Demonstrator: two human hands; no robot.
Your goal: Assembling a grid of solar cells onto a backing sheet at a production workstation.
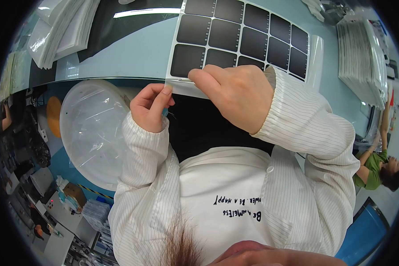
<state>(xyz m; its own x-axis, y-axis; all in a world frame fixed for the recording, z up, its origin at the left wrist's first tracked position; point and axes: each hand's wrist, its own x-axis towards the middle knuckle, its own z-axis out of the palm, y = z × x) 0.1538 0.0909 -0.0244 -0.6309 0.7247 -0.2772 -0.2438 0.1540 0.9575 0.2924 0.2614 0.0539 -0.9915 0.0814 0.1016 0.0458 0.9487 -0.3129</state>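
A white sheet with rows of black rounded squares (224,34) lies on the table, its near edge hanging a little over the front. My left hand (150,108) is closed at the sheet's near left corner, thumb and forefinger pinched on its white margin. A small blue bit (165,112) shows beneath those fingers; what it is I cannot tell. My right hand (237,94) reaches across the sheet's near edge, fingers bent and pressed together. Close to its fingertips, a thin pale sliver lies along the margin. The hand itself hides whatever it grips.
Beside my left arm stands a large translucent bin (93,133) with clear plastic inside. Stacks of white sheets (66,31) lie at the table's left, and another stack (361,62) at the right. A person in a green top (372,170) is at the far right.
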